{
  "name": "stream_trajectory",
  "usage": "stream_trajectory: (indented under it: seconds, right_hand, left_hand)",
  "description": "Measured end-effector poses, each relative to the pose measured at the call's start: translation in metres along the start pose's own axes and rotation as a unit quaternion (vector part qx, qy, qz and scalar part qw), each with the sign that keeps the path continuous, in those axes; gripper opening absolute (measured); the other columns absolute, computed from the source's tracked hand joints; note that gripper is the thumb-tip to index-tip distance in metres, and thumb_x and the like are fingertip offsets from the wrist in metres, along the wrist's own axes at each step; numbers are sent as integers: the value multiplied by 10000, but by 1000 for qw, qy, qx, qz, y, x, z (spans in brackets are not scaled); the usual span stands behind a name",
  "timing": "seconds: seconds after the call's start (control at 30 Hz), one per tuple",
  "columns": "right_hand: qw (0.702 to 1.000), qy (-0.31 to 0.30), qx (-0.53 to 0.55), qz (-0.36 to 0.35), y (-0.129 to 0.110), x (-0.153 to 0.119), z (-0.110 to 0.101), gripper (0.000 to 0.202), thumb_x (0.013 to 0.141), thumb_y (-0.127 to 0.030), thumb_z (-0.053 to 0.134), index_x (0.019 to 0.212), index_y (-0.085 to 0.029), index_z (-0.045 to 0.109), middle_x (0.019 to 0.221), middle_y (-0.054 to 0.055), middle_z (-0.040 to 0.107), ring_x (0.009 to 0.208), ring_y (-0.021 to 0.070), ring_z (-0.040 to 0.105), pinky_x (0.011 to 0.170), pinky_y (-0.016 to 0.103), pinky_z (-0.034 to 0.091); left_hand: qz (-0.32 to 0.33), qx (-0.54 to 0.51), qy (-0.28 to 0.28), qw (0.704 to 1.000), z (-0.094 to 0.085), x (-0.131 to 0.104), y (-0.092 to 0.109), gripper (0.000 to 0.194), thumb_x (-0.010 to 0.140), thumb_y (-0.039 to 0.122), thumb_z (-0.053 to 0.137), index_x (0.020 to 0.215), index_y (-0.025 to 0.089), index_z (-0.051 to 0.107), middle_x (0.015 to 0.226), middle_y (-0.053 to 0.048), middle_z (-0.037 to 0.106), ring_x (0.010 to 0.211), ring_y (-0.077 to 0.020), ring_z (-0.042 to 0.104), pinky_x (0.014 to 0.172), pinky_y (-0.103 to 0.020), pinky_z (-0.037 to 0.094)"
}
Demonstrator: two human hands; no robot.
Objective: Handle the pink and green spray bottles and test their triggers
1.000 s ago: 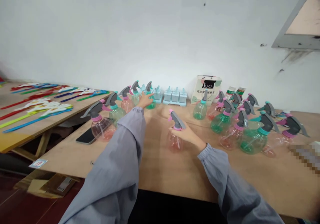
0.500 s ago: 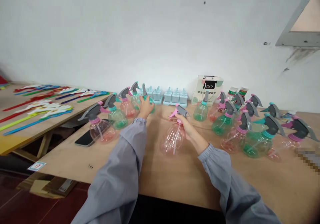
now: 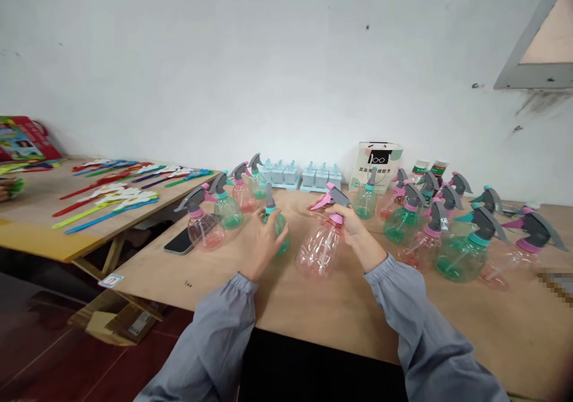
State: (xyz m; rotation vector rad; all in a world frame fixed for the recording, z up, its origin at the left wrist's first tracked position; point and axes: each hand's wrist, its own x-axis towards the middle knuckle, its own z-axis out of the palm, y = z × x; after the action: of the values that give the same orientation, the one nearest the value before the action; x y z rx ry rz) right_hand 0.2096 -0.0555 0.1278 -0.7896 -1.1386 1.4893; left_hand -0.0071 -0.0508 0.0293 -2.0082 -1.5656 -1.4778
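Note:
My left hand [image 3: 264, 241] is wrapped round a green spray bottle [image 3: 283, 235] with a grey head that points up. Beside it, my right hand [image 3: 351, 229] grips the neck of a clear pink spray bottle [image 3: 319, 251], just under its pink and grey trigger head. This pink bottle leans a little to the right. Left of my hands stand several pink and green bottles, the nearest a pink one [image 3: 205, 230]. To the right is a larger group, with a green bottle [image 3: 461, 258] near its front.
A black phone [image 3: 179, 242] lies behind the nearest left bottle. Pale blue moulds [image 3: 321, 177] and a printed bag [image 3: 375, 166] stand by the wall. The left table [image 3: 27, 238] holds colourful strips; another person's hand [image 3: 6, 188] shows at its edge.
My left hand has drawn the green bottle nearer, away from the blue moulds. The pink bottle in my right hand now leans more. The view has turned slightly left.

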Motion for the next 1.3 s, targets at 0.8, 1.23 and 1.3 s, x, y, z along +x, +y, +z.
stream_trajectory:
  seconds: [0.8, 1.23, 1.3]
  right_hand:
    - [999, -19, 27, -28, -2, -3, 5, 150, 461, -237, 564, 609, -233, 544, 597, 9, 643, 784, 249, 713, 615, 311, 564]
    - [1000, 10, -14, 7, -1, -7, 8, 181, 462, -211, 581, 640, -201, 618, 693, 11, 720, 595, 150, 609, 507, 236, 461]
    - [999, 15, -35, 14, -1, -6, 8, 238, 474, -214, 582, 697, -199, 664, 758, 17, 744, 615, 146, 609, 526, 237, 462]
  left_hand:
    - [5, -21, 45, 999, 12, -13, -5, 361, 858, 342, 662, 1188, 212, 593, 1244, -141, 427, 1285, -306, 456, 1108, -505, 433]
    - [49, -25, 84, 995, 23, -15, -12, 370, 853, 309, 678, 1200, 212, 597, 1243, -132, 420, 1239, -292, 475, 1088, -508, 437]
    - [56, -26, 93, 994, 24, -15, -14, 374, 850, 301, 682, 1204, 216, 599, 1238, -128, 424, 1235, -287, 480, 1078, -499, 446]
